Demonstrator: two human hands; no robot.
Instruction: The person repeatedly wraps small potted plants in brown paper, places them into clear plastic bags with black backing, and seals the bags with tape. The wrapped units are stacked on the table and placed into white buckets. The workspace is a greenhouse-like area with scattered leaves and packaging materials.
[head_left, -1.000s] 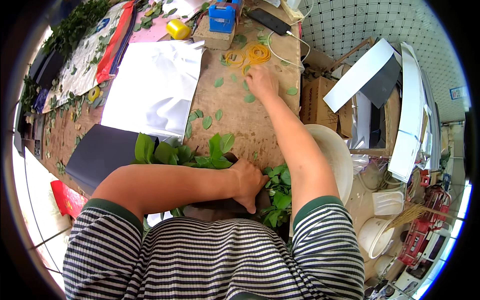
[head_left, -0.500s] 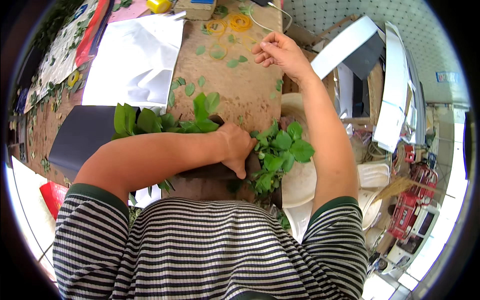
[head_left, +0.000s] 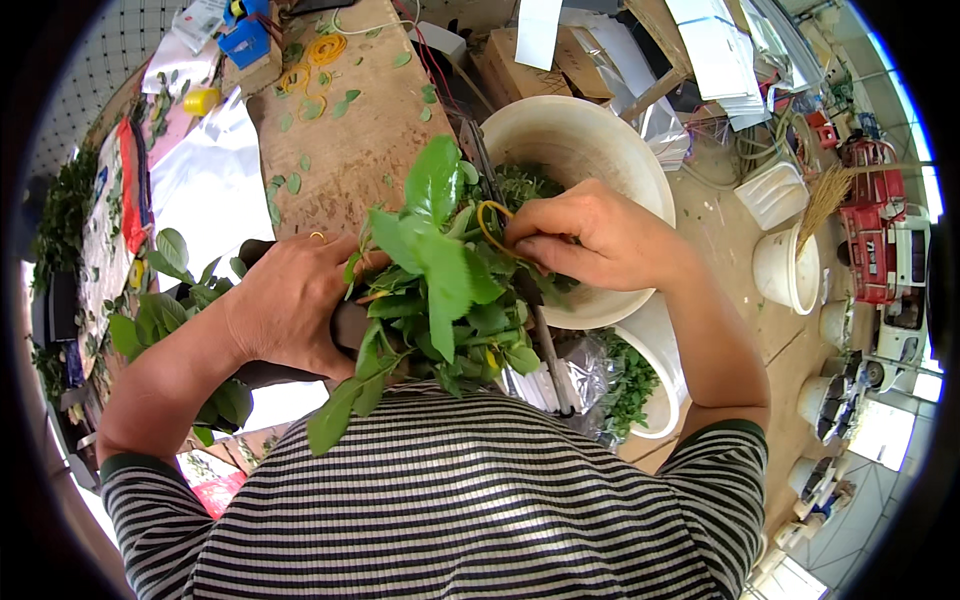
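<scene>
My left hand point(head_left: 295, 300), wearing a ring, is wrapped round the middle of a bundle of leafy green stems point(head_left: 440, 285). Something dark brown, like a wrapper point(head_left: 348, 326), shows between its fingers and the leaves. Foliage point(head_left: 165, 315) also sticks out on the left side, beyond my wrist. Just right of the bundle, my right hand point(head_left: 600, 238) pinches a yellow rubber band point(head_left: 482, 220) between thumb and fingers. The band's loop reaches to the edge of the leaves; whether it goes round any stems is hidden.
A large off-white tub point(head_left: 650, 190) with greenery inside stands right of the table point(head_left: 345, 130). Below it is a white bucket point(head_left: 675, 370) beside leafy cuttings. More yellow rubber bands point(head_left: 326, 48), a silvery sheet point(head_left: 215, 165) and a blue box point(head_left: 245, 42) lie farther back. A broom point(head_left: 825, 195) leans at right.
My right hand has come down from above the table to the bundle, with a yellow rubber band now visible in it. The bundle and my left hand have shifted left in the turned view.
</scene>
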